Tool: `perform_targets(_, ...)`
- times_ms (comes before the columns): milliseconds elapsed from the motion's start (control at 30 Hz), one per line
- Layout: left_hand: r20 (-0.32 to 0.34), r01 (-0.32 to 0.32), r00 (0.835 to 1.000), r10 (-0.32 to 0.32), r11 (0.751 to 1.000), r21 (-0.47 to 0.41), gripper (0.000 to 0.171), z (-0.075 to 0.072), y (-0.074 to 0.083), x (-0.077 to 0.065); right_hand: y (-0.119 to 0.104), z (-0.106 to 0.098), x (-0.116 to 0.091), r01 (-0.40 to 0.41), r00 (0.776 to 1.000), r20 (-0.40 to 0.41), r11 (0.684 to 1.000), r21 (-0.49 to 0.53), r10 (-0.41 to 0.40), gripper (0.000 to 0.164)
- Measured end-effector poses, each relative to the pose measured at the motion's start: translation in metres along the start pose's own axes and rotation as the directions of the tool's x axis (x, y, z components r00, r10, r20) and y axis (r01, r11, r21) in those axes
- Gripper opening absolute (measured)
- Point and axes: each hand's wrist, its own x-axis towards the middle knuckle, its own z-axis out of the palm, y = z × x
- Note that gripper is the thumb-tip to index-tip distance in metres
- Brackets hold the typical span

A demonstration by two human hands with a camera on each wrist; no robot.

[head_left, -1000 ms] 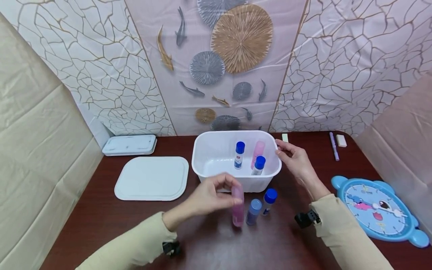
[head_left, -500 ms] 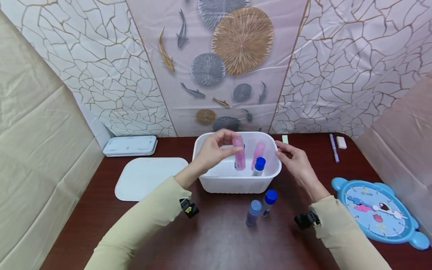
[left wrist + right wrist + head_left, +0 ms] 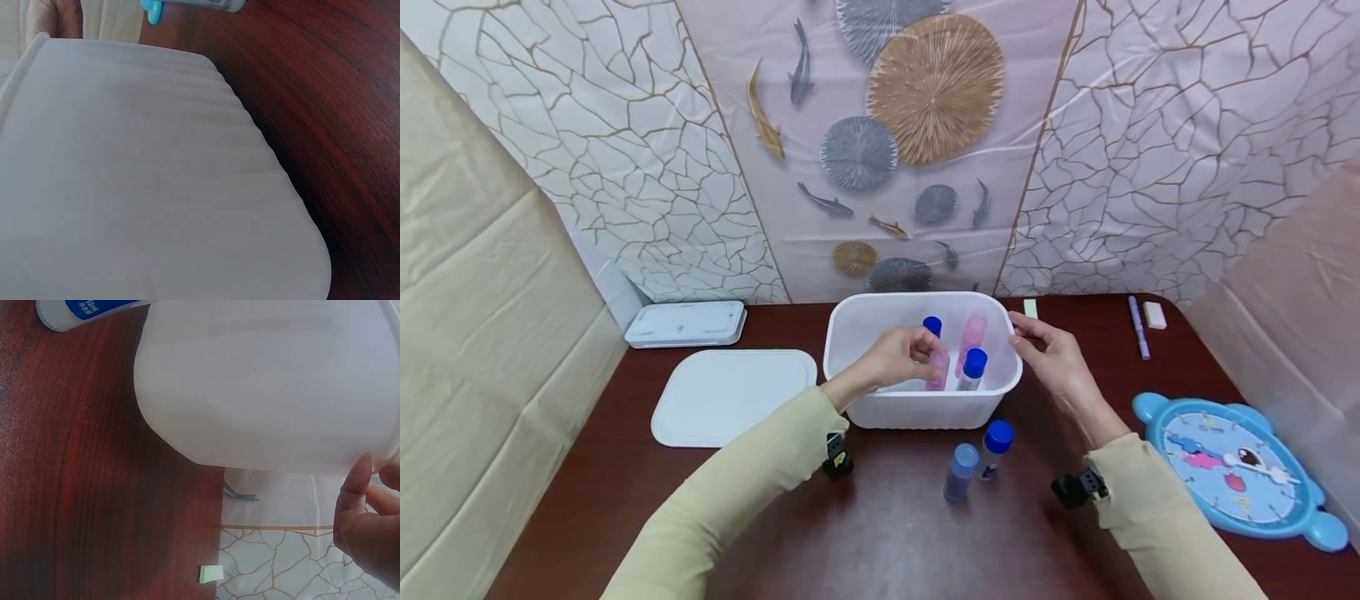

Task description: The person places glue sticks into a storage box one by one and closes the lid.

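My left hand (image 3: pixel 898 358) reaches over the near rim of the white plastic bin (image 3: pixel 925 412). It pinches a slim pink bottle (image 3: pixel 936 379) between thumb and fingers, low inside the bin. Another pink bottle (image 3: pixel 973 337) and two blue-capped white bottles, one at the back (image 3: pixel 932 325) and one near the front (image 3: pixel 974 364), stand in there too. My right hand (image 3: pixel 1058 358) pinches the bin's right rim, as the right wrist view confirms with the fingers (image 3: pixel 355 487) at the edge. The bin's wall (image 3: pixel 144 169) fills most of the left wrist view, hiding the left hand.
Before the bin stand a translucent blue bottle (image 3: pixel 961 475) and a blue-capped bottle (image 3: pixel 997 446). A white lid (image 3: pixel 735 398) and a white case (image 3: pixel 686 323) lie left. Rightward are a blue clock (image 3: pixel 1232 467), a purple pen (image 3: pixel 1138 327) and two small white blocks.
My left hand has carried the pink bottle from the tabletop before the bin, up over the near rim and down into the bin. My right hand has stayed at the rim.
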Motion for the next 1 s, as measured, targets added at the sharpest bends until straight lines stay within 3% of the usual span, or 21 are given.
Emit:
perform_targets(133,0.018,0.01,1.0,-0.01,1.0,-0.003,0.029,0.001,-0.002,0.0,0.0,0.001,0.0,0.001,1.0,-0.001,1.0,0.0,-0.001,0.046)
perform_targets(367,0.023,-0.039,0.999,0.038,0.999,0.036,0.04,-0.005,0.0,-0.005,0.0,0.001,0.0,0.021,1.0,-0.001,1.0,-0.005,-0.021,0.046)
perform_targets(467,-0.023,-0.096,0.995,0.097,0.995,0.008,0.045,-0.009,0.007,-0.017,0.0,0.0,0.0,0.019,1.0,0.002,1.0,-0.007,-0.019,0.046)
perform_targets(600,-0.056,-0.211,0.977,0.205,0.969,-0.129,0.041,-0.008,0.019,-0.043,-0.001,-0.001,0.0,0.027,1.0,0.004,0.999,-0.02,-0.027,0.046)
perform_targets(700,0.012,-0.233,0.97,0.245,0.938,-0.257,0.037,0.002,0.023,-0.062,-0.002,-0.002,0.0,0.03,1.0,0.0,0.999,-0.034,-0.03,0.046)
perform_targets(800,0.119,-0.186,0.963,0.241,0.916,-0.357,0.037,0.019,0.018,-0.075,-0.002,-0.003,0.0,0.034,0.999,-0.005,0.999,-0.036,-0.035,0.046)
perform_targets(900,0.19,-0.121,0.958,0.217,0.9,-0.419,0.04,0.037,0.008,-0.08,-0.002,-0.002,0.001,0.042,0.999,-0.004,0.999,-0.023,-0.043,0.046)
perform_targets(1000,0.209,-0.103,0.955,0.213,0.893,-0.439,0.04,0.053,-0.002,-0.081,-0.001,-0.001,0.0,0.038,0.999,-0.002,0.999,-0.016,-0.038,0.046)
